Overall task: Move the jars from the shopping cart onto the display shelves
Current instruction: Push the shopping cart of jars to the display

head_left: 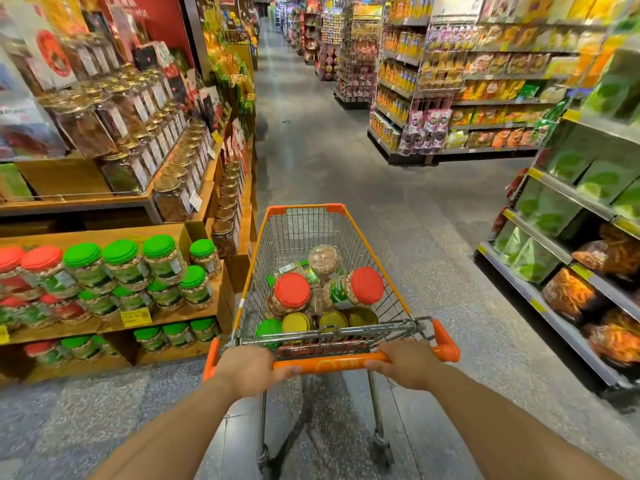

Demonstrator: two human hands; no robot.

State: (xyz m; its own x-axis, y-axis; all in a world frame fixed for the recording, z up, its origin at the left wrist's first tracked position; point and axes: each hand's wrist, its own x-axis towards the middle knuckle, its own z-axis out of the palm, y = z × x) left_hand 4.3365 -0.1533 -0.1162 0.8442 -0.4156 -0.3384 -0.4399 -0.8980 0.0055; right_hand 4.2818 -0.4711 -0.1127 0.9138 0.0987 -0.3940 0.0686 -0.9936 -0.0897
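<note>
price tag (136, 317): yellow, on wooden shelf (166, 315) edge, digits blurred, maybe "1?9.90"
jar labels: too blurred
cart handle (329, 365) logo: unreadable

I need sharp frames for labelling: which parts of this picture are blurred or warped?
Head view: sharp at centre, the orange-trimmed wire shopping cart and both hands, left and right; the wooden jar shelves and green packets smear toward the edges, and wide-angle bending curves them.

jars (325, 292): red, green, gold lids, heaped | shopping cart (381, 261): orange-trimmed wire | display shelves (204, 306): wooden, left, stocked
</note>
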